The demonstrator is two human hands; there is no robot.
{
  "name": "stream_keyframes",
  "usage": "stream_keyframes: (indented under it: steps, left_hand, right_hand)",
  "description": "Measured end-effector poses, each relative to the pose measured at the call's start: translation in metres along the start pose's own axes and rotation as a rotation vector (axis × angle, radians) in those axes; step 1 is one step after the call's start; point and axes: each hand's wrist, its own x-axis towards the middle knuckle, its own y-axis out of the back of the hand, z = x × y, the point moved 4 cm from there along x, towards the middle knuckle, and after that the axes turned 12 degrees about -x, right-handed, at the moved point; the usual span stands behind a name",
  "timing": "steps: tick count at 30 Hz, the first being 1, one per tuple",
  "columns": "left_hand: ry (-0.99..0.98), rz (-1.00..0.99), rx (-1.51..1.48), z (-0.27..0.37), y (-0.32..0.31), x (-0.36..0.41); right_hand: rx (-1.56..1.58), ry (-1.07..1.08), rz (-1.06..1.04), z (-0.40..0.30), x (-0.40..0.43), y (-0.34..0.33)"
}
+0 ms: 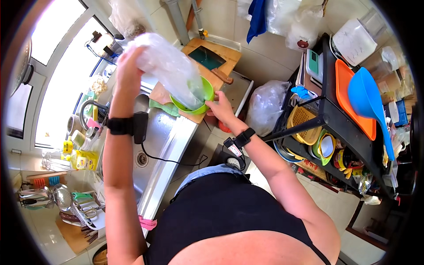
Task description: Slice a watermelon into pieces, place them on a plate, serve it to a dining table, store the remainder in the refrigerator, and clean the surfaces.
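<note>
My left hand is raised over the sink side and grips the upper end of a clear plastic bag. The bag slants down to the right, its lower end inside a green bowl. Fingers and thumb of my right hand pinch the bowl's right rim. The bowl rests near the front corner of a wooden cutting board. Behind it on the board lies a cleaver with a wooden handle. A green cloth lies beside the bowl at the sink's edge. What the bag holds cannot be made out.
The steel sink with its faucet is at left. A stuffed plastic bag stands on the floor right of the board. Farther right, a black shelf rack bears an orange tray and a blue ladle-shaped scoop.
</note>
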Motion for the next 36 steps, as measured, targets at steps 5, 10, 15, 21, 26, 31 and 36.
stream_keyframes:
  steps: [5, 10, 15, 21, 26, 31, 36]
  left_hand:
    - [0.02, 0.09, -0.06, 0.006, 0.015, 0.014]
    - [0.003, 0.105, -0.06, 0.019, 0.028, 0.021]
    - [-0.185, -0.066, -0.209, 0.074, 0.039, -0.009]
    - [-0.326, -0.023, 0.25, 0.036, 0.056, -0.087]
    - [-0.339, -0.521, 0.826, 0.023, 0.039, -0.157]
    - [-0.346, 0.058, 0.6, 0.03, 0.082, -0.168]
    - [-0.32, 0.148, 0.741, 0.023, 0.076, -0.135]
  right_hand:
    - [-0.016, 0.033, 0.043, -0.005, 0.003, -0.008]
    - [0.007, 0.116, 0.07, 0.003, 0.017, -0.014]
    - [-0.413, 0.393, 0.419, -0.056, -0.01, 0.019]
    - [0.482, 0.059, -0.519, -0.14, -0.039, -0.034]
    - [0.808, 0.075, -0.659, -0.168, -0.025, -0.066]
    - [0.659, 0.051, -0.612, -0.176, -0.021, -0.077]
    - [0.227, 0.203, -0.638, -0.172, -0.026, -0.083]
